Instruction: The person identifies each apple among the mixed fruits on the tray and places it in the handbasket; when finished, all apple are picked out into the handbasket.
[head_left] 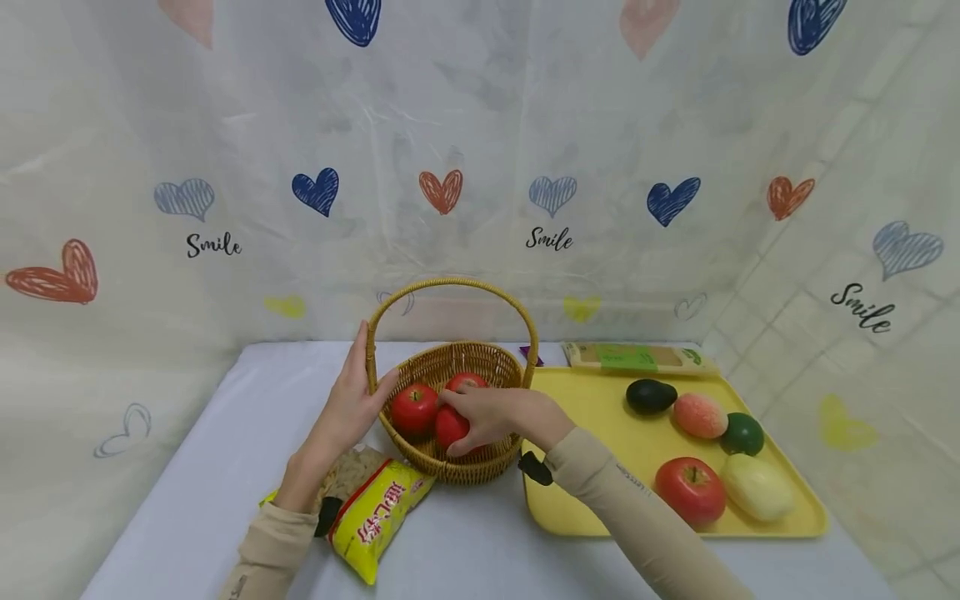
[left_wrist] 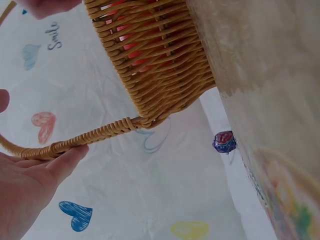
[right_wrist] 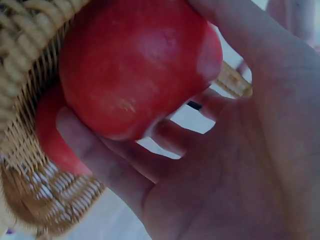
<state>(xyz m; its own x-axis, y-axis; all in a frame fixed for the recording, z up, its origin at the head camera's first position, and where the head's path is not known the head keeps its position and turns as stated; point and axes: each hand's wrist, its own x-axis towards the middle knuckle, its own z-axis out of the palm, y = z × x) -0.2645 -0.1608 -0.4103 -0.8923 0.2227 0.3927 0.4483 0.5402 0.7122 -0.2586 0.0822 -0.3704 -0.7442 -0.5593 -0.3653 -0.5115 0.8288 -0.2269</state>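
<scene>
The wicker basket [head_left: 468,473] has a tall arched handle [head_left: 450,282] and contains red apples, one [head_left: 414,408] at its left and another [head_left: 467,381] behind. My right hand [head_left: 487,417] reaches inside and grips a red apple [right_wrist: 140,70], thumb and fingers round its sides. A second apple [right_wrist: 55,132] shows beyond it in the right wrist view. At the basket's left, my left hand [head_left: 352,400] rests against the handle's side, its fingers extended and the thumb spread toward the rim. In the left wrist view, fingers [left_wrist: 65,162] touch the wrapped handle.
A yellow bag [head_left: 382,517] lies under my left forearm. On the yellow tray [head_left: 577,417] are a red apple [head_left: 690,492], an avocado [head_left: 651,397], a peach-like fruit [head_left: 700,415], a green fruit [head_left: 743,433] and a pale yellow fruit [head_left: 757,487]. Behind it lies a flat package [head_left: 637,358].
</scene>
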